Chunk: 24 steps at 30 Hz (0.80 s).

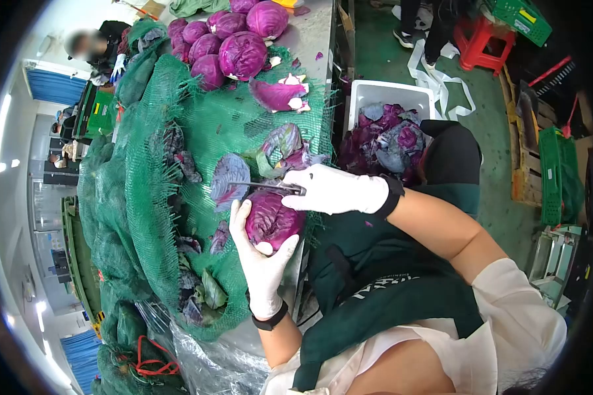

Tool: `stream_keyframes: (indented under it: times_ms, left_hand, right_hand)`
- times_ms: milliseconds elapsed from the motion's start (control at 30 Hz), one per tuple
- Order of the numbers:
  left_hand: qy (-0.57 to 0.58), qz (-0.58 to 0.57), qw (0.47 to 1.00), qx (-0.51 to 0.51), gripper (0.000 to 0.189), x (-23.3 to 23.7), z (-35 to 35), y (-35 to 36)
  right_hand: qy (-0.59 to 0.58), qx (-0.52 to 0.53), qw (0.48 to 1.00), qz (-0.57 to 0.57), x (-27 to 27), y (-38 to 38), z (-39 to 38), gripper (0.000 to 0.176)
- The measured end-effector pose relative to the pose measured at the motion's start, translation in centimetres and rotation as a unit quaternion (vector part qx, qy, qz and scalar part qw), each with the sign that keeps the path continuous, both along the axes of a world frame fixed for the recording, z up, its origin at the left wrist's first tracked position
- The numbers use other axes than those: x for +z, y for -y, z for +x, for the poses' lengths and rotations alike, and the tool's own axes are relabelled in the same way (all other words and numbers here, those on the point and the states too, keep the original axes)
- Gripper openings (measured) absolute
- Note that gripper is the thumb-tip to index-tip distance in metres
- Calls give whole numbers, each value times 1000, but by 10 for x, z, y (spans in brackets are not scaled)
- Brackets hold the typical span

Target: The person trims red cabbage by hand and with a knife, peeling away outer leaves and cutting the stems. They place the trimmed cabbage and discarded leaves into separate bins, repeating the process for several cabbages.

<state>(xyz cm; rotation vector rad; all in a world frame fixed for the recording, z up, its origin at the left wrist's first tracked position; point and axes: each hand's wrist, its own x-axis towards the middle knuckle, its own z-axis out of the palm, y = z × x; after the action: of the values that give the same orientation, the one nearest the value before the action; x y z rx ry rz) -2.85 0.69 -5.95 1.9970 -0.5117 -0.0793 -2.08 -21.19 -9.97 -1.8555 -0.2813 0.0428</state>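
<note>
My left hand (260, 263), in a white glove, holds a purple cabbage (273, 222) against the green mesh on the table. My right hand (336, 189), gloved too, is closed round the handle of a knife (267, 187), whose blade lies across the top of the cabbage and points left. Beside the blade is a loose bluish outer leaf (230, 181). Further up the mesh are a crumpled leaf (283, 146) and a torn purple leaf (280, 95) with white pieces.
Several whole cabbages (242, 56) are piled at the table's far end. Filled green mesh bags (115, 217) line the left side. A white bin (392, 92) of leaves stands right of the table, near my knee. A red stool (484, 45) and another person's legs are beyond.
</note>
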Motion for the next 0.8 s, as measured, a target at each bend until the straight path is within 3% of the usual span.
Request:
stream_keyframes:
  times_ms: [33, 100, 233, 300, 333, 367, 433, 500, 533, 567, 633, 700, 733, 767, 800]
  left_hand:
    - [-1, -2, 1000, -1, 94, -1, 1, 2]
    - [34, 18, 999, -11, 93, -2, 1, 1]
    - [38, 30, 999, -5, 97, -3, -4, -7]
    - [-115, -116, 985, 58, 106, 5, -12, -4]
    - [-140, -115, 981, 71, 113, 8, -12, -9]
    - [-137, -115, 981, 72, 113, 8, -10, -13]
    - [-214, -267, 938, 63, 114, 2, -6, -24]
    - [-214, -246, 944, 50, 117, -1, 0, -37]
    - [-205, -209, 956, 20, 118, 0, 1, -39]
    - [-197, -172, 965, -11, 119, 0, 2, -38]
    - [-189, -170, 967, -17, 119, 10, -1, -28]
    - [-220, -165, 961, -35, 117, 13, -2, -23]
    - [-239, -174, 954, -48, 116, 18, -5, -18]
    - [-240, -174, 954, -50, 116, 17, -5, -17]
    - [-232, -164, 957, -59, 116, 15, -5, -18]
  right_hand:
    - [101, -33, 994, -20, 0, -4, -1, 29]
    - [62, -62, 995, -49, 3, -11, -9, 20]
    - [141, -134, 978, -81, -4, -14, -9, 11]
    - [108, -104, 989, -7, -8, -9, -4, 10]
    - [36, -94, 992, 75, -6, -3, -4, 11]
    - [90, -140, 986, 20, -16, 3, 1, 12]
    - [24, -249, 962, -110, -28, 23, 6, 12]
    - [93, -330, 904, -255, -42, 42, 8, 12]
    - [109, -347, 908, -208, -35, 46, 6, 19]
    - [113, -343, 900, -244, -16, 45, 0, 26]
    - [80, -234, 965, -92, 20, 29, -9, 36]
    - [75, -91, 993, 27, 30, 7, -17, 41]
    - [56, -24, 998, 23, 37, 1, -18, 43]
    - [181, -27, 983, -22, 28, -7, -14, 36]
    - [154, -5, 987, -47, 30, -5, -15, 35]
